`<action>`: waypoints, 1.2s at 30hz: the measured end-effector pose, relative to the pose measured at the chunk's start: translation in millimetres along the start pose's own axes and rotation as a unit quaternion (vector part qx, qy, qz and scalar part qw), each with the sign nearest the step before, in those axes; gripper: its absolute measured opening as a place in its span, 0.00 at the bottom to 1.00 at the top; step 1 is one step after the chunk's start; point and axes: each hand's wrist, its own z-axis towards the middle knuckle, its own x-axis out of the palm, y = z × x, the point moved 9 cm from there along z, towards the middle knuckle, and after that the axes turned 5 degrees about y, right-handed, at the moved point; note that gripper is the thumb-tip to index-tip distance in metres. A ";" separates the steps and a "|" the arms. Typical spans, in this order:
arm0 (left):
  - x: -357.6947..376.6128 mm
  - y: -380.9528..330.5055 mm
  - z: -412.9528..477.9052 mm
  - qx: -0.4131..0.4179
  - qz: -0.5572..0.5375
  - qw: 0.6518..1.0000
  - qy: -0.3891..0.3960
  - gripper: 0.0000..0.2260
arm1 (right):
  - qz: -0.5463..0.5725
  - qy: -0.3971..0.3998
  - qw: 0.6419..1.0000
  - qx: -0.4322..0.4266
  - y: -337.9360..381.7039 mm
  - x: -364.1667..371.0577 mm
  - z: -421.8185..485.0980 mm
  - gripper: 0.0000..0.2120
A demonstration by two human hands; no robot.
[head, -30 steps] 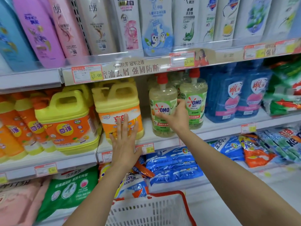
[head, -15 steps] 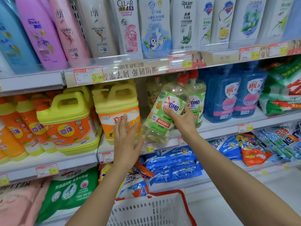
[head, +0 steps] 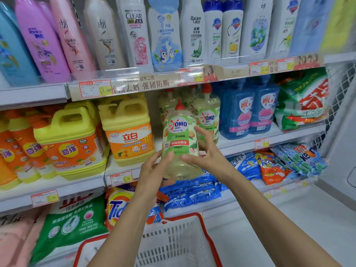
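One white shopping basket (head: 173,245) with a red rim sits nearest. Above it, two hands, the left hand (head: 152,170) and the right hand (head: 210,157), clasp one upright OMO dish-soap bottle (head: 180,139): pale yellow liquid, green label, red cap. Fingers curl around its sides, thumbs in front. Behind, the shelf carries two yellow jugs (head: 127,132) and two blue bottles (head: 237,110).

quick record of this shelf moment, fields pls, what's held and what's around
held: OMO bottle, red cap up, in front of the shelf
left: left hand grips the bottle's lower left side
right: right hand grips its right side
below: white basket with red rim
behind: second OMO bottle on the shelf, yellow jug further left
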 end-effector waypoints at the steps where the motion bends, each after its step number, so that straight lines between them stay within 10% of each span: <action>1: 2.5 -0.3 -4.4 -0.013 -0.009 1.000 0.002 0.17 | -0.009 0.027 1.000 -0.004 1.8 4.3 -7.4 0.48; 14: 31.7 0.6 -45.6 -0.130 -0.105 0.982 0.093 0.27 | 0.017 -0.021 1.000 0.011 -3.5 17.7 -53.5 0.52; 20: 5.2 -1.2 -44.6 -0.046 -0.075 0.995 0.037 0.37 | -0.011 -0.045 0.997 0.057 -7.9 -1.1 -51.5 0.43; 28: -1.0 -18.9 -49.5 0.057 0.090 0.989 0.104 0.31 | 0.056 -0.249 0.954 0.155 -20.6 -67.3 -48.4 0.58; 36: -8.9 -15.1 -52.6 0.099 0.124 0.975 0.158 0.33 | 0.062 -0.186 0.968 0.155 -33.0 -89.9 -50.8 0.26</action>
